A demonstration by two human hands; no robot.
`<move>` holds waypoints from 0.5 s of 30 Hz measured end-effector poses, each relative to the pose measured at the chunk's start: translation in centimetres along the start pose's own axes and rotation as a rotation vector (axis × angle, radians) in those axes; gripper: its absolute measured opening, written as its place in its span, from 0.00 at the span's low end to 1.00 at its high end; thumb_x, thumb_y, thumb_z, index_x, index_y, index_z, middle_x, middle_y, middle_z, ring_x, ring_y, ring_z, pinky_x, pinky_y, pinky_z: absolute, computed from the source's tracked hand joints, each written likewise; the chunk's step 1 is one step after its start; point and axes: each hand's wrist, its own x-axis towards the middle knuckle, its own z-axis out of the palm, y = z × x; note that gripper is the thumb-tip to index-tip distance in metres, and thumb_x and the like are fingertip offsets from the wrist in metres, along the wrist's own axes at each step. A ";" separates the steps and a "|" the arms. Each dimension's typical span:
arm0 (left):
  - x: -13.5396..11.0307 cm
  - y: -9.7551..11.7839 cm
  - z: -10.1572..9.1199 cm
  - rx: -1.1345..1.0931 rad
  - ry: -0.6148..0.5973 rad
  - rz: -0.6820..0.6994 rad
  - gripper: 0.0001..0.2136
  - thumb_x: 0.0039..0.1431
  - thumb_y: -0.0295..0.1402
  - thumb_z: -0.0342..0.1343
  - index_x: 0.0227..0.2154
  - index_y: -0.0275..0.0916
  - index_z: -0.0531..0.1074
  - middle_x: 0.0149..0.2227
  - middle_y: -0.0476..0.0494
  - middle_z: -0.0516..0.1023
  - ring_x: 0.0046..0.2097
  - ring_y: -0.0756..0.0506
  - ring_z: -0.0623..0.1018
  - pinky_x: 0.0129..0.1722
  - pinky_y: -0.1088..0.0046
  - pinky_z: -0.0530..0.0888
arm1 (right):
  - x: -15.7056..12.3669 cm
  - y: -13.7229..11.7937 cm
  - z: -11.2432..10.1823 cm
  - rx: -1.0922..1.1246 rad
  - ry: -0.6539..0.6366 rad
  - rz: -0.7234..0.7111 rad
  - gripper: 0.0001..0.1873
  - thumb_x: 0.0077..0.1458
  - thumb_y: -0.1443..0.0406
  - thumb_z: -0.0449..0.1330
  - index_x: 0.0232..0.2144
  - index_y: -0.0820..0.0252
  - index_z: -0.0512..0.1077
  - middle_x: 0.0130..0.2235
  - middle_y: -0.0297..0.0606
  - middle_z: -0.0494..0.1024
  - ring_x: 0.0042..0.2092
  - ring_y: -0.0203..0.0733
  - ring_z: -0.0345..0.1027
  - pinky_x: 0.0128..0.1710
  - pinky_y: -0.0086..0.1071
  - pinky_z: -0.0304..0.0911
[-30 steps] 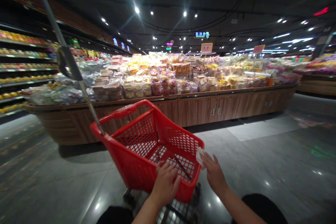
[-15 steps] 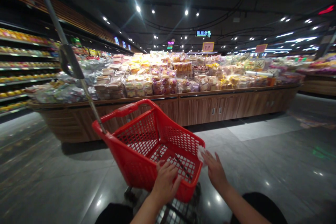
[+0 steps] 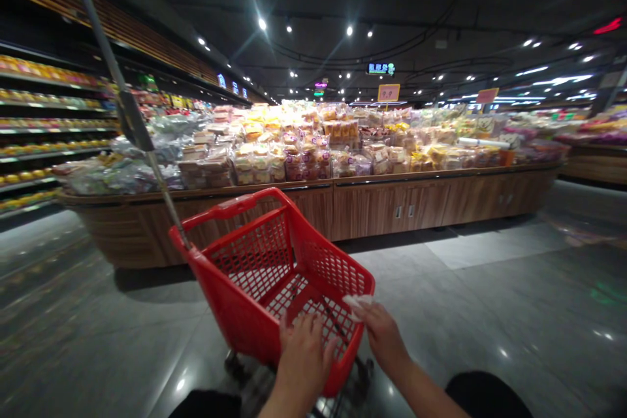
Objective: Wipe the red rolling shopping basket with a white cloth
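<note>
A red plastic shopping basket [image 3: 245,300] on wheels stands on the floor in front of me, with nothing visible inside it. My left hand [image 3: 304,356] grips its near rim, fingers curled over the edge. My right hand [image 3: 379,333] presses a small white cloth or wipe [image 3: 355,304] against the top of the basket's right rim. A grey metal pull handle [image 3: 130,121] rises from the basket's far left corner toward the upper left.
A long wooden display counter [image 3: 392,206] piled with packaged baked goods [image 3: 304,144] runs across the view behind the basket. Shelves of goods [image 3: 44,124] line the left wall. Glossy grey floor tiles [image 3: 490,300] spread to the right.
My right hand slid with the white cloth from the outer right side of the basket up onto its rim. The basket shifted slightly left and nearer. My left hand kept its grip.
</note>
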 end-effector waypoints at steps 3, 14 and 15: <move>-0.3 3.3 1.5 -0.022 -0.178 0.008 0.12 0.56 0.39 0.52 0.40 0.41 0.73 0.38 0.43 0.79 0.43 0.41 0.76 0.56 0.48 0.54 | -1.9 -1.9 1.4 0.089 0.003 -0.080 0.20 0.59 0.69 0.51 0.52 0.52 0.68 0.51 0.38 0.74 0.52 0.42 0.66 0.52 0.38 0.64; 0.0 4.1 4.1 0.220 -0.381 -0.019 0.15 0.61 0.35 0.45 0.30 0.35 0.75 0.27 0.35 0.79 0.32 0.38 0.79 0.30 0.66 0.69 | -0.2 2.5 0.3 0.090 0.116 -0.016 0.25 0.56 0.76 0.47 0.51 0.50 0.69 0.49 0.37 0.75 0.50 0.40 0.68 0.50 0.39 0.67; -0.1 4.0 4.1 0.217 -0.381 -0.011 0.15 0.61 0.34 0.44 0.30 0.35 0.75 0.27 0.35 0.79 0.32 0.38 0.79 0.30 0.66 0.69 | -0.7 1.6 0.4 0.108 0.088 -0.030 0.25 0.56 0.75 0.47 0.52 0.50 0.68 0.49 0.38 0.75 0.51 0.40 0.67 0.51 0.38 0.66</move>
